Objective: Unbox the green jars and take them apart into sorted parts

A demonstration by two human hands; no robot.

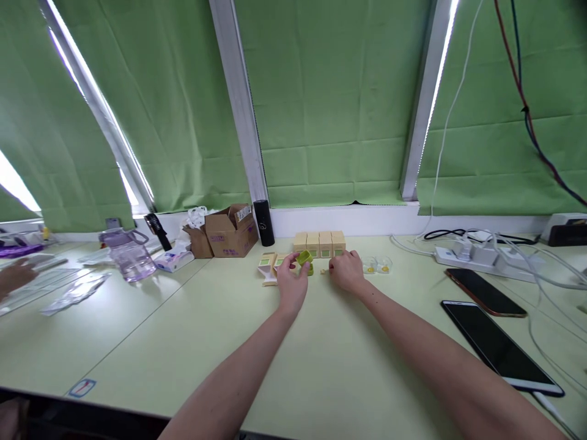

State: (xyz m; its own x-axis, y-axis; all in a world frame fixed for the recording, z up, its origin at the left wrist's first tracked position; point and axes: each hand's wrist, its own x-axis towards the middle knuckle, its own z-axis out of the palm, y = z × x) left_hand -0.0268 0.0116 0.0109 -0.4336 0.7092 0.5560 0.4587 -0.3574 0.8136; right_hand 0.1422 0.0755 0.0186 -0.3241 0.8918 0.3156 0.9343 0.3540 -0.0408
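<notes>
Pinched in my left hand is a small olive-green square box, raised just off the tabletop. A second green piece shows right below it. My right hand is closed, fingertips down at the table; whatever they hold is hidden. Close by its fingertips lies a tiny yellowish bit. Behind both hands stands a row of small tan cartons with green labels. An opened tan carton sits to the left of my left hand. Two clear round cups with yellow contents are right of my right hand.
Farther left are an open cardboard box, a black cylinder and a purple water bottle. On the right lie a phone, a tablet and a power strip with cables. Another person's hand is at far left.
</notes>
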